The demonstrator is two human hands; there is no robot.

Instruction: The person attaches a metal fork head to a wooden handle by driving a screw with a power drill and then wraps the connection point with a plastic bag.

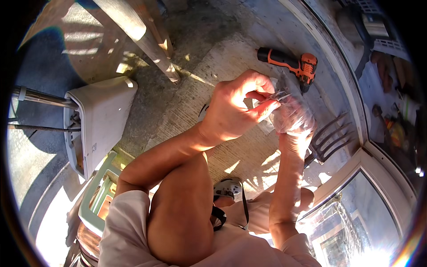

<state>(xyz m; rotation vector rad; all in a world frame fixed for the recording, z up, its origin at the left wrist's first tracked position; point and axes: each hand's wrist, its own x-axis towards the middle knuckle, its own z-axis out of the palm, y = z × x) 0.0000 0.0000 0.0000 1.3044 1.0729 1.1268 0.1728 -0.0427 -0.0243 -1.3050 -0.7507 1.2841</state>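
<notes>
In front of me, a crumpled clear plastic bag [291,109] catches the sunlight. My left hand [233,104] reaches in from the left, thumb and fingertips pinched together on the edge of the bag. The bag covers most of my right hand [299,129], whose fingers look curled in and around the plastic. Glare and folds hide whatever else is inside. Just beyond the bag, an orange and black cordless drill [307,66] lies on its side on the concrete, apart from both hands.
A dark garden fork head [331,140] lies right of my right wrist. The white door frame [351,89] curves along the right. At left are a white plastic bin [106,115] holding poles, a pale green stool [86,207] and wooden legs [153,49].
</notes>
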